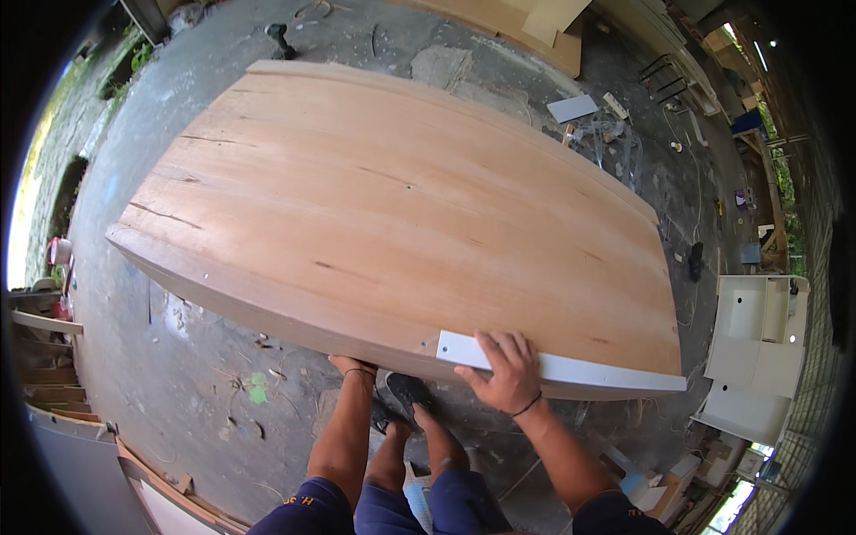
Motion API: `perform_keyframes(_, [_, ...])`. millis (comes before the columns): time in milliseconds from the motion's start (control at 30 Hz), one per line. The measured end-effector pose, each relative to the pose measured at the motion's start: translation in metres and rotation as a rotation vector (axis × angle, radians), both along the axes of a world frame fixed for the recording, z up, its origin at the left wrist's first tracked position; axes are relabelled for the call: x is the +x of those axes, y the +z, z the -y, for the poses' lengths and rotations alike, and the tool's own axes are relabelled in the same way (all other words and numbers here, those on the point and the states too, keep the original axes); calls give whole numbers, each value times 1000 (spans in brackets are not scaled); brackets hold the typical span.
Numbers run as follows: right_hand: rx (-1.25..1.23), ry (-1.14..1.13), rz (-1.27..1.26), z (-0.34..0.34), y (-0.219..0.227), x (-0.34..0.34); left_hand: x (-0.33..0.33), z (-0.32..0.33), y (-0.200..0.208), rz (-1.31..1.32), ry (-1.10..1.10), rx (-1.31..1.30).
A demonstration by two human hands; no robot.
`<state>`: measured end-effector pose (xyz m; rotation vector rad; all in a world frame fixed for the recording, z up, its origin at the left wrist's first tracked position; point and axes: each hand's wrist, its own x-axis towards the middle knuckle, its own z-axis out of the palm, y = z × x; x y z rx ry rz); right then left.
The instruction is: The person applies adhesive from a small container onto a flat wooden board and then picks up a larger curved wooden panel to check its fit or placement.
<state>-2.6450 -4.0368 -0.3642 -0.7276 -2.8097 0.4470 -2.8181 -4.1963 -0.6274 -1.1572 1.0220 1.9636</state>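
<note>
A large light-brown wooden panel [401,205] with dark grain cracks spans the middle of the view, its thick near edge facing me. Along the right part of that edge lies a long white strip [588,371] with small holes at its left end. My right hand [506,361] is closed over the strip, fingers on top and thumb at the near side. Below the near edge, to the left of the strip, my left hand [353,365] touches the panel's underside; its fingers are mostly hidden by the panel.
On the concrete floor behind the panel lie a dark cordless drill [280,41], a white rectangular piece [572,109] and crumpled clear plastic [611,143]. A white cabinet-like unit [753,348] stands at the right. Wood pieces [53,383] are stacked at the left. My shoes [408,390] are beneath the near edge.
</note>
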Motion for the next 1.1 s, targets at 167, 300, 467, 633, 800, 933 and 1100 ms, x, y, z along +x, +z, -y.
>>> perform_keyframes(167, [181, -67, -127, -68, 32, -35, -4, -24, 64, -23, 16, 10])
perform_keyframes(300, [256, -79, -159, -111, 45, -51, -20, -45, 88, -78, -17, 102])
perform_keyframes(467, [266, -74, -162, -164, 64, -76, -37, -82, 117, -111, -9, 99])
perform_keyframes(633, [192, -77, -103, -216, 81, -102, -52, -114, 151, -38, -50, -49])
perform_keyframes(800, [166, -108, -52, -271, 90, -129, -64, -157, 207, 65, -96, -82])
perform_keyframes(933, [22, -123, 45, -306, 98, -152, -68, -163, 211, 13, -286, -262])
perform_keyframes(1100, [5, -181, 173, -356, 101, -170, -89, -173, 224, -107, -547, -209])
